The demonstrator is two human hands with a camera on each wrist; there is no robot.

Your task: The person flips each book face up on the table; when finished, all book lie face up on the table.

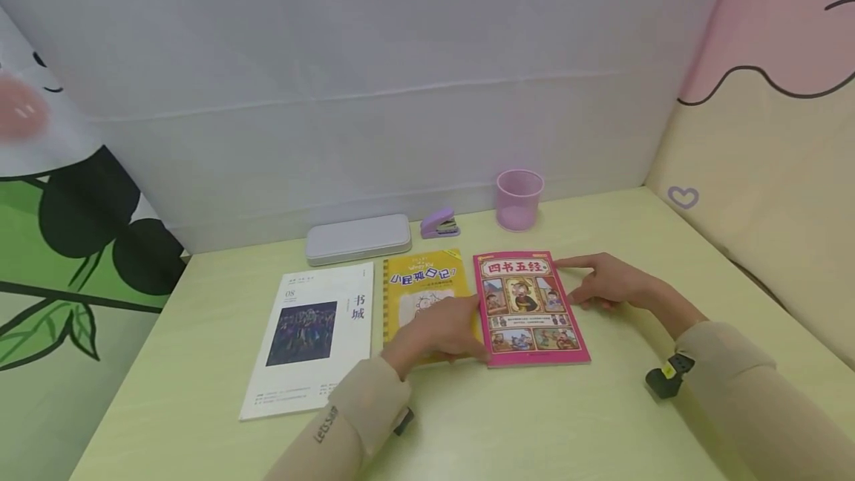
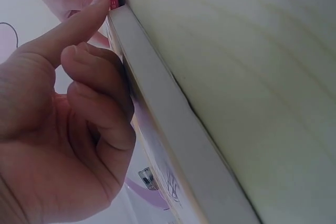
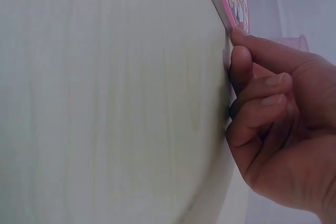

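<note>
A pink comic-style book (image 1: 534, 332) lies flat on the table between both hands, cover up. Over the lower right of a yellow book (image 1: 421, 284) is my left hand (image 1: 444, 329), its thumb reaching the pink book's lower left edge. In the left wrist view, the thumb (image 2: 79, 27) is extended and the other visible fingers are bent above the yellow book's thick page edge (image 2: 157, 98). My right hand (image 1: 614, 280) is at the pink book's right side, index finger stretched along its upper edge area. The right wrist view shows the thumb (image 3: 262, 48) touching that side.
A white magazine (image 1: 354, 384) lies left of the yellow book. Behind are a pale flat case (image 1: 358, 238), a purple stapler or hole punch (image 1: 439, 223) and a pink mesh cup (image 1: 519, 203). A white cloth wall (image 1: 401, 95) stands at the table's back.
</note>
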